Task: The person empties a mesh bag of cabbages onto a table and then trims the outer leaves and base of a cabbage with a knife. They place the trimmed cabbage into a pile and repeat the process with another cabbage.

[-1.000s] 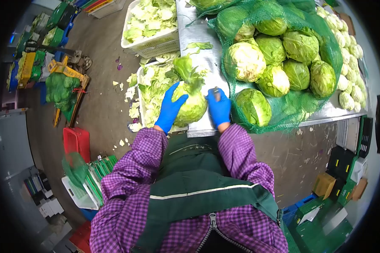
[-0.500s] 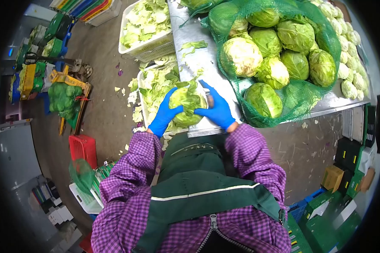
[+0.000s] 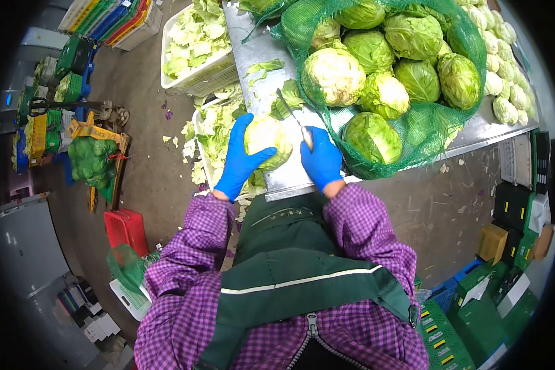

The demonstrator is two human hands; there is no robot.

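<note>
My left hand, in a blue glove, grips a pale green cabbage at the near corner of the metal table. My right hand, gloved the same way, is closed round the handle of a knife. Its blade points up and away to the left, apart from the cabbage. A loose dark green outer leaf lies on the metal behind the cabbage, partly under the blade. To the right, several cabbages fill an open green mesh sack.
White crates of cabbage leaves stand left of the table. Trimmed cabbages are piled at the far right. A red crate and a pallet truck stand on the floor at left. Green crates sit at lower right.
Leaves around the held cabbage have come away, leaving it paler; a leaf now lies behind it. My right hand has moved off the cabbage, and the knife now shows clearly. The view has shifted slightly.
</note>
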